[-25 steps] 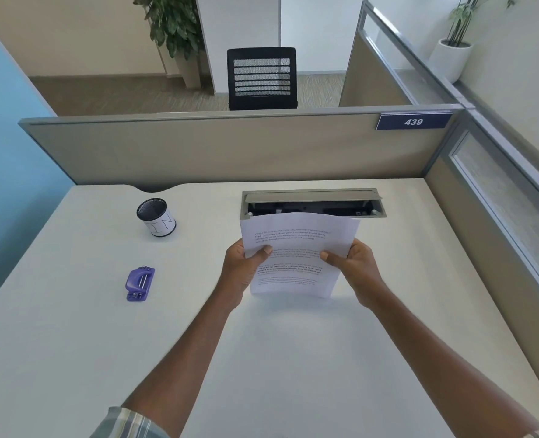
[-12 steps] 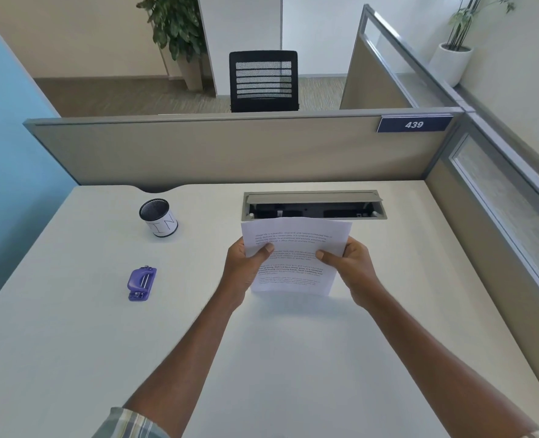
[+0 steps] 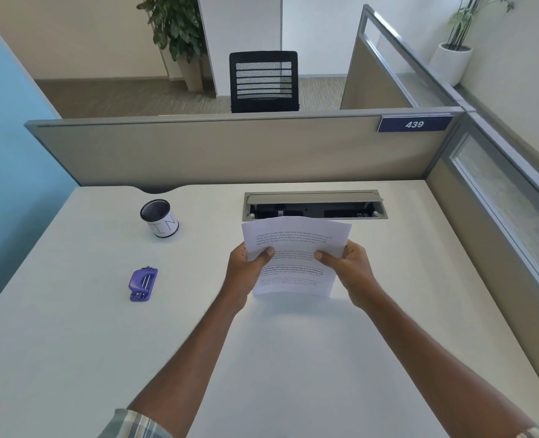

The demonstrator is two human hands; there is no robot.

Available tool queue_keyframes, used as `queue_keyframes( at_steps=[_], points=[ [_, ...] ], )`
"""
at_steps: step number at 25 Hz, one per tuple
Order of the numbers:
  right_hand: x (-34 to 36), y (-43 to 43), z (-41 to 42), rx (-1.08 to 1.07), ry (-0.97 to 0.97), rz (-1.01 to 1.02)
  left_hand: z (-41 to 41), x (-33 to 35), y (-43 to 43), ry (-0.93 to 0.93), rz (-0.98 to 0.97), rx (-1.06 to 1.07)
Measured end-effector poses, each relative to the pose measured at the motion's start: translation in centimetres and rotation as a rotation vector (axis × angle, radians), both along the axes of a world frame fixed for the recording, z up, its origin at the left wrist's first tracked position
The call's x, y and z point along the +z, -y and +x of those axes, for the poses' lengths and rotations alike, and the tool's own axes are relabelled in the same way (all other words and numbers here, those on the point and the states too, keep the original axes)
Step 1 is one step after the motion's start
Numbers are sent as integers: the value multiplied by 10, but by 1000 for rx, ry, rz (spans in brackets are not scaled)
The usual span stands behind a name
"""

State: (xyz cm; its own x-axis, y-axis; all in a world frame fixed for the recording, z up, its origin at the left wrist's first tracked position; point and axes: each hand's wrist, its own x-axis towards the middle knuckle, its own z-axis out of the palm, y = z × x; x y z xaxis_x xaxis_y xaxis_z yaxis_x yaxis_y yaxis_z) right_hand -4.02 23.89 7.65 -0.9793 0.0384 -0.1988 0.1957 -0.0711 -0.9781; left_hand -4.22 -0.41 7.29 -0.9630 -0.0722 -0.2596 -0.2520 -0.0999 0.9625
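Observation:
A printed sheet of white paper [image 3: 296, 241] is held up over the middle of the white desk [image 3: 72, 358], text side toward me. My left hand [image 3: 246, 270] grips its left edge with the thumb on the front. My right hand [image 3: 347, 270] grips the right edge the same way. The sheet's top edge bows slightly and its lower edge hangs just above the desk.
A purple hole punch [image 3: 143, 284] lies at the left of the desk. A mesh pen cup [image 3: 160, 218] stands behind it. An open cable tray [image 3: 314, 205] is set into the desk just beyond the paper. Grey partitions [image 3: 217, 150] close the back and right sides.
The paper has tilted back and sunk a little, so its top edge now sits below the cable tray instead of covering it. Both hands keep their hold.

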Motion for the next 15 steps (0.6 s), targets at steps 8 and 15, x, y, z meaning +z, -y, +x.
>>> queue_keyframes(
  at_steps=[8, 15],
  points=[
    [-3, 2, -5, 0, -4, 5, -1, 1, -2, 0, -12, 18],
    [-12, 0, -6, 19, 16, 64, -5, 0, -3, 6, 18, 52]
  ],
)
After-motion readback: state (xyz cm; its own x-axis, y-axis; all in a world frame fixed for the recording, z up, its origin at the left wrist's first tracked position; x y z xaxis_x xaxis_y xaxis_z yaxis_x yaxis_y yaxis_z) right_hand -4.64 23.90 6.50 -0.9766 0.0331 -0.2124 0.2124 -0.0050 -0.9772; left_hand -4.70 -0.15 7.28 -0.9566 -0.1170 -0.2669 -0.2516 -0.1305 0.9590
